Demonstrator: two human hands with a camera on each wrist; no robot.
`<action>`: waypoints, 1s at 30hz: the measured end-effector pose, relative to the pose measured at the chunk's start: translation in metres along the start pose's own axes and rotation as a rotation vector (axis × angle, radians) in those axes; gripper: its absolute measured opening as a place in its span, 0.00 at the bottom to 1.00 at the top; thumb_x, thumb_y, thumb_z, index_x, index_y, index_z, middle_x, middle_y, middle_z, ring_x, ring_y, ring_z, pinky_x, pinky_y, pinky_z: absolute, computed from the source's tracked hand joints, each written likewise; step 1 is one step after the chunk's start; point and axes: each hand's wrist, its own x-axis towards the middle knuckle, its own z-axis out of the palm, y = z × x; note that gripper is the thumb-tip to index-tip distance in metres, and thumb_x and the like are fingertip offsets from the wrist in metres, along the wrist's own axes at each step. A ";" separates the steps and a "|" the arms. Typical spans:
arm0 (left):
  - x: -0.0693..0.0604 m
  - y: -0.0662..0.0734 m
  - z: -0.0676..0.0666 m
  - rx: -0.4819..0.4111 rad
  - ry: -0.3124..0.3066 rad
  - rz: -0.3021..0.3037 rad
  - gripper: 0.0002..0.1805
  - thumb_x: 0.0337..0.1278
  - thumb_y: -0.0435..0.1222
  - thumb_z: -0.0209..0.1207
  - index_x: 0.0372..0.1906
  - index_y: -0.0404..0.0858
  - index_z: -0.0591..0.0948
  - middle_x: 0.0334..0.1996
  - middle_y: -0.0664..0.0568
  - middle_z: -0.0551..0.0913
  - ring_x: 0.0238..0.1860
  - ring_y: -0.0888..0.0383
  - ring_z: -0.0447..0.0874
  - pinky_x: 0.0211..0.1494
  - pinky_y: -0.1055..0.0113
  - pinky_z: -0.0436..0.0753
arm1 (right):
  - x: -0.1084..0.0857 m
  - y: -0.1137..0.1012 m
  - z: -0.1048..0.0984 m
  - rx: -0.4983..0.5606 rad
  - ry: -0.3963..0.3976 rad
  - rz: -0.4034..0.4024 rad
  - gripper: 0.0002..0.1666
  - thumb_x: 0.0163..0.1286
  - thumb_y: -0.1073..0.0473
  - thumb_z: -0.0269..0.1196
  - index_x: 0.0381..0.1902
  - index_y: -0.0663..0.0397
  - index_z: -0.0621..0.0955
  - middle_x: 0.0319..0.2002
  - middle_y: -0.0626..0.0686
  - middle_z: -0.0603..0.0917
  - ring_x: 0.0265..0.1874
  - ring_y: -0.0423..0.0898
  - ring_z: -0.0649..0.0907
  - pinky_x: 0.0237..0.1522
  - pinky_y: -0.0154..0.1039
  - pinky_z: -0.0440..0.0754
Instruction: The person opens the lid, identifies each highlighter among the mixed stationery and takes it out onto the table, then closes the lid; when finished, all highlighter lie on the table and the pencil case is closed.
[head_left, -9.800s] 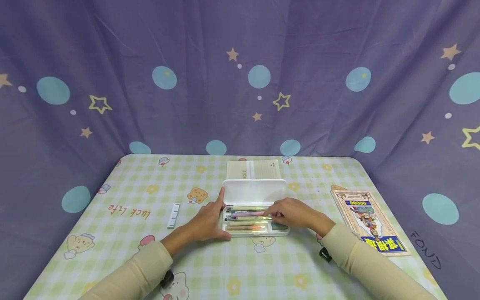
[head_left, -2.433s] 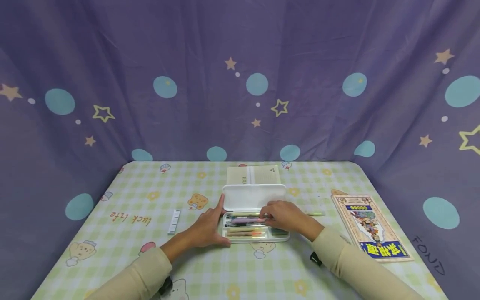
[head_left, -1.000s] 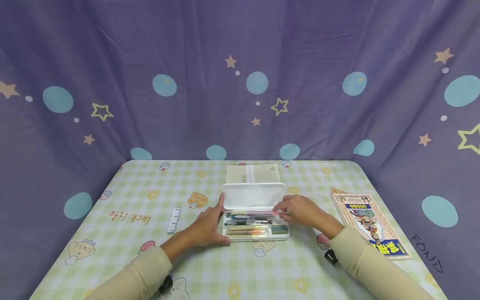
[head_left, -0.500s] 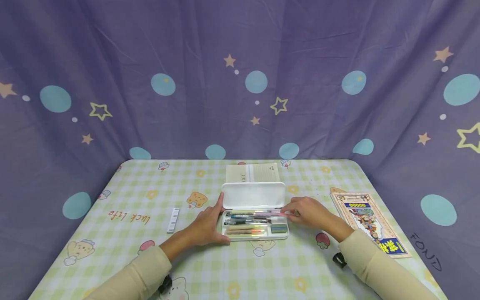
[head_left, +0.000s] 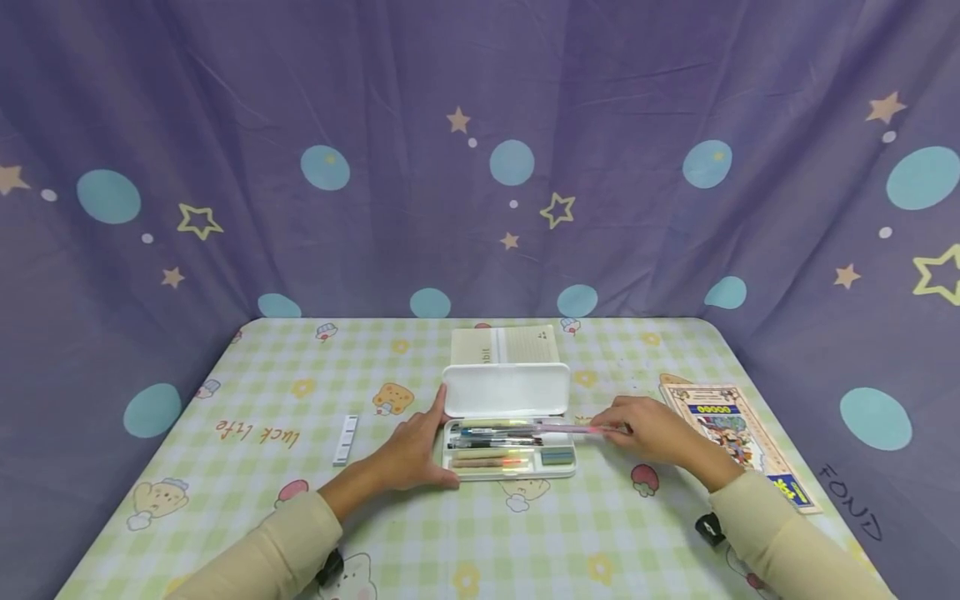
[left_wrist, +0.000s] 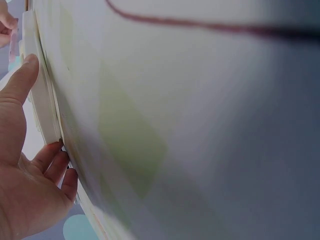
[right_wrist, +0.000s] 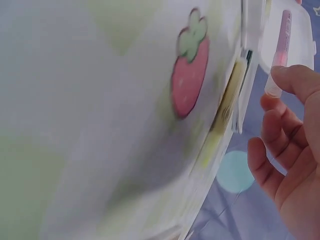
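An open white pencil case [head_left: 558, 473] holds several pens and a grey-green block [head_left: 557, 457] in its right compartment. My left hand [head_left: 411, 450] rests along the case's left end, thumb at the near corner and a finger by the lid [head_left: 507, 390]. In the left wrist view that hand [left_wrist: 30, 165] touches the case's side [left_wrist: 42, 95]. My right hand [head_left: 651, 429] pinches a pink pen [head_left: 572, 428] at its right end, the pen reaching back over the case. The right wrist view shows the pink pen [right_wrist: 284, 37] between thumb and finger of the right hand [right_wrist: 300, 130].
A yellow-green pen [right_wrist: 225, 105] lies on the table beyond the right hand. A notebook [head_left: 525, 343] is behind the lid, comic-style books [head_left: 723, 425] lie at the right, and a small white strip [head_left: 346, 440] lies left of the left hand.
My right hand has moved right, drawing the pink pen partly out past the case's right end. The left hand has stayed at the case. Earlier, a yellow-green pen came to lie right of the case.
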 end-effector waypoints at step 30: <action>0.000 0.000 0.000 0.006 -0.003 0.005 0.83 0.33 0.61 0.79 0.82 0.34 0.33 0.64 0.48 0.78 0.59 0.49 0.76 0.63 0.45 0.73 | -0.038 0.031 -0.011 -0.055 0.005 0.078 0.10 0.65 0.57 0.72 0.43 0.38 0.91 0.28 0.34 0.80 0.21 0.28 0.66 0.26 0.29 0.68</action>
